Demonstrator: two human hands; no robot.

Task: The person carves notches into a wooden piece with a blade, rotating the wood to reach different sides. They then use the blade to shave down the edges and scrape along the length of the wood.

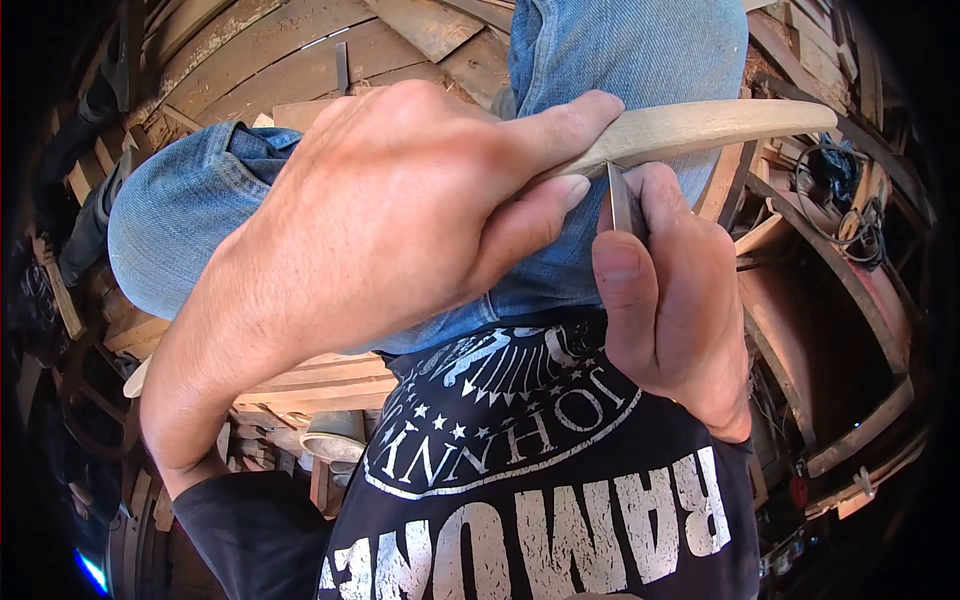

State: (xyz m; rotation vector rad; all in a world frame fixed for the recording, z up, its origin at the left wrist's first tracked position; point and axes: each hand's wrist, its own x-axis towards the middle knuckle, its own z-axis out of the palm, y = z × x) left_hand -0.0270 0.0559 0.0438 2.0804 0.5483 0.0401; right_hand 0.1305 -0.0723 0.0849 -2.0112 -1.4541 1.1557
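Note:
A smooth, curved piece of pale wood point(720, 125) crosses the lap and tapers to a blunt end at the right. My left hand point(420, 190) is closed around it from above, with the index finger stretched along its top and the thumb below. Close to that thumb, a thin flat metal blade point(621, 200) stands with its upper tip against the wood's lower side. My right hand point(685, 290) pinches this blade between thumb and fingers; any handle is hidden in the palm. Behind my left hand and forearm, the wood's further course is covered.
Legs in blue jeans point(640, 60) lie under the wood. Wooden boards point(290, 60) cover the floor ahead. A pale bucket-like container point(335, 435) is at the lower left. On the right are a curved wooden frame point(860, 440) and coiled dark cable point(855, 215).

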